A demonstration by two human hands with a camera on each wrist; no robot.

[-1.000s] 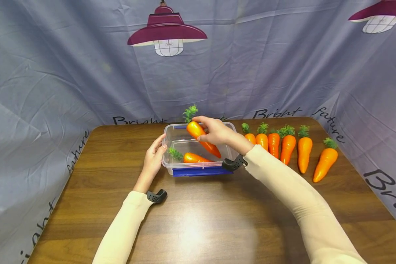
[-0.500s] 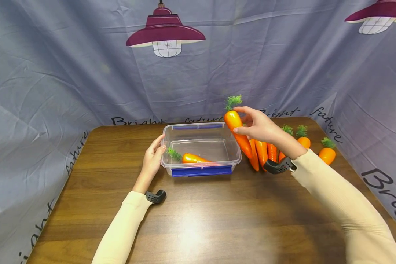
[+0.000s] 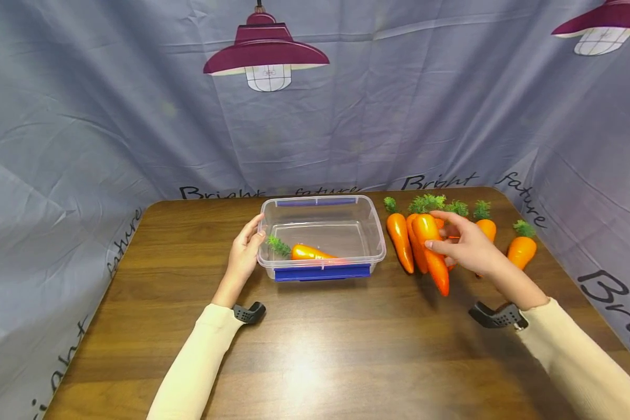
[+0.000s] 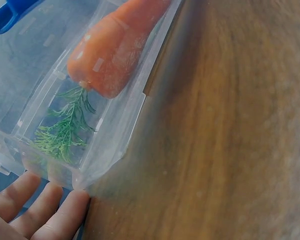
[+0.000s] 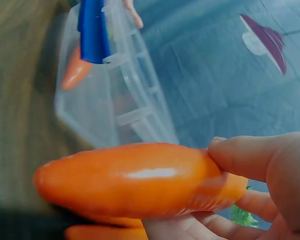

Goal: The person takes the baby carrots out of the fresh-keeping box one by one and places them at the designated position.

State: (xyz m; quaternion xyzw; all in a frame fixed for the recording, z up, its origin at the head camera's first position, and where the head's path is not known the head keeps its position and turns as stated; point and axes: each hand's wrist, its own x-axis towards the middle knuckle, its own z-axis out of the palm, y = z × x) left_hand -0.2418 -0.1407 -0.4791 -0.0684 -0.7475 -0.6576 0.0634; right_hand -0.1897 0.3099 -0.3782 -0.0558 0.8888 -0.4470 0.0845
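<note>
My left hand [image 3: 245,251] rests at the left end of a clear plastic box [image 3: 322,262] with blue clips. In the left wrist view, its fingertips [image 4: 72,200] touch the outside of the box wall. Inside the box lies one orange carrot [image 3: 310,252] with a green leafy top [image 4: 65,127]. To the right of the box, my right hand [image 3: 467,245] pinches another carrot [image 3: 431,251] between thumb and fingers, tip slanting down toward me. The right wrist view shows this carrot [image 5: 130,177] close up, its leafy top mostly hidden behind the fingers.
Several more carrots lie in a row on the right side of the wooden table [image 3: 294,344], among them a carrot [image 3: 399,239] beside the box and one [image 3: 521,251] far right. The right hand partly covers the row. A grey printed curtain [image 3: 346,116] hangs behind.
My right hand has carried its carrot from above the box rightward and down to the row of carrots. The left hand and the box have stayed put.
</note>
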